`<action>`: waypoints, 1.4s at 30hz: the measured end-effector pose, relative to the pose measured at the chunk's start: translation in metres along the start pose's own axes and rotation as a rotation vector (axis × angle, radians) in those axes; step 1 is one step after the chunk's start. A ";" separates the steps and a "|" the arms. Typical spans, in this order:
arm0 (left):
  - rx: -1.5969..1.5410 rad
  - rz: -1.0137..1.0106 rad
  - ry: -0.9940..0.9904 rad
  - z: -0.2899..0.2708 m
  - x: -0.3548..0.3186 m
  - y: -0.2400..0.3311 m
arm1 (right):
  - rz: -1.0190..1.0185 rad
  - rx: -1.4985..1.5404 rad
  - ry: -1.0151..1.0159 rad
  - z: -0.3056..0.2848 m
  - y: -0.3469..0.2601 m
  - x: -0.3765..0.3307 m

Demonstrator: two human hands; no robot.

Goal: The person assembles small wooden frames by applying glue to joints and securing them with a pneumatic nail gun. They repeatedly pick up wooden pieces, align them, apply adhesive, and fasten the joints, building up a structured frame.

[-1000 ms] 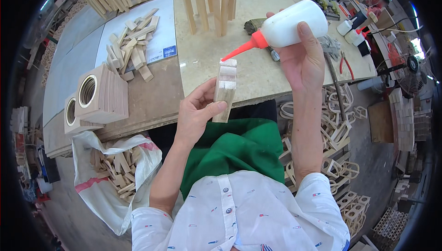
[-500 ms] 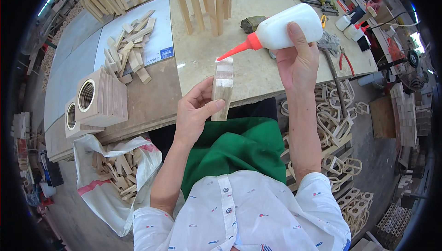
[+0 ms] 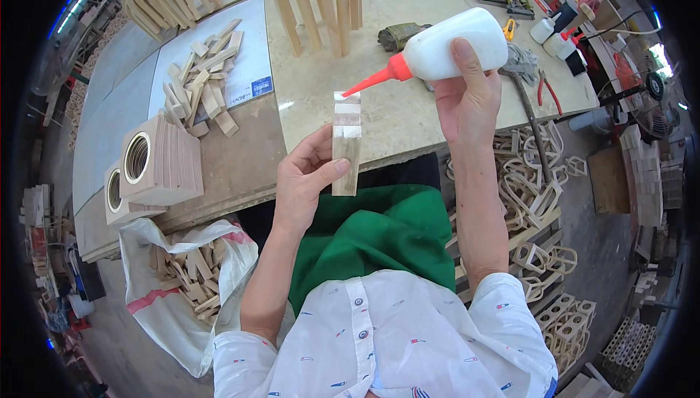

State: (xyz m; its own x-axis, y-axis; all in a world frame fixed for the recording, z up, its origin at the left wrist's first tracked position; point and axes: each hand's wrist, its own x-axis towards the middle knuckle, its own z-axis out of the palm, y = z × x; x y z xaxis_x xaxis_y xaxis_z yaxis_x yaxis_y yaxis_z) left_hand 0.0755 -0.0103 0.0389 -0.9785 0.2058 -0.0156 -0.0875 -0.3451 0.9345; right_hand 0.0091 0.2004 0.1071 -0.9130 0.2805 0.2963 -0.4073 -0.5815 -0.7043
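Observation:
My left hand point(image 3: 310, 175) is closed round the lower part of a wooden piece point(image 3: 345, 157), thumb across its front. The piece stands upright before the table's near edge, with pale whitish bands across its upper part. A white squeeze bottle point(image 3: 445, 48) with a red nozzle is gripped in my right hand point(image 3: 470, 99), lying nearly level. Its nozzle tip points down left and is at the top end of the wooden piece; whether they touch I cannot tell. My palm hides part of the bottle's underside.
Loose wooden strips point(image 3: 208, 80) lie on a white board to the left, above stacked square blocks with round holes point(image 3: 160, 161). Bent wooden frames point(image 3: 317, 4) stand at the back. Red-handled pliers point(image 3: 548, 95) and a hammer point(image 3: 531, 121) lie right. A sack point(image 3: 149, 307) of wood scraps sits lower left.
The wooden piece has turned slightly, so its banded face shows more squarely. The nozzle tip stays by its top end, and both hands have shifted only a little.

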 end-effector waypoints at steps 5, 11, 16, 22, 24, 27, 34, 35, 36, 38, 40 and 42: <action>-0.024 -0.024 0.034 -0.003 -0.001 -0.001 | -0.037 -0.051 0.024 -0.011 -0.002 -0.003; 0.004 -0.007 0.038 -0.001 0.002 -0.007 | -0.045 -0.035 0.025 -0.011 -0.008 -0.009; 0.017 -0.015 0.015 0.005 0.004 -0.006 | -0.011 0.013 0.056 -0.007 0.001 -0.015; 0.011 -0.031 0.034 0.005 0.003 -0.006 | 0.012 0.015 0.074 -0.013 0.007 -0.019; 0.010 -0.029 0.036 0.004 0.003 -0.006 | -0.002 0.013 0.083 -0.018 0.007 -0.018; 0.006 -0.023 0.036 0.002 0.002 -0.007 | -0.030 -0.005 0.107 -0.022 0.004 -0.020; 0.013 -0.005 0.055 0.005 0.006 -0.010 | -0.078 -0.019 0.100 -0.023 -0.011 -0.023; 0.020 -0.006 0.052 0.005 0.007 -0.010 | -0.075 -0.006 0.099 -0.021 -0.010 -0.024; 0.029 -0.007 0.055 0.006 0.007 -0.011 | -0.072 0.006 0.098 -0.019 -0.009 -0.025; 0.045 -0.009 0.063 0.007 0.007 -0.012 | -0.055 0.015 0.096 -0.014 -0.005 -0.029; 0.044 -0.004 0.052 0.011 0.008 -0.011 | -0.035 0.017 0.097 -0.012 -0.003 -0.031; 0.051 -0.006 0.049 0.012 0.007 -0.010 | -0.014 0.015 0.101 -0.013 0.000 -0.032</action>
State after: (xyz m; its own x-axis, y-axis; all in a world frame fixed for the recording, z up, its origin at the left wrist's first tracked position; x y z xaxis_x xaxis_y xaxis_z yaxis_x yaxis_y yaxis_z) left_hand 0.0714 0.0054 0.0337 -0.9860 0.1621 -0.0378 -0.0852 -0.2964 0.9512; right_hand 0.0384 0.2009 0.0893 -0.9005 0.3636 0.2387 -0.4207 -0.5886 -0.6904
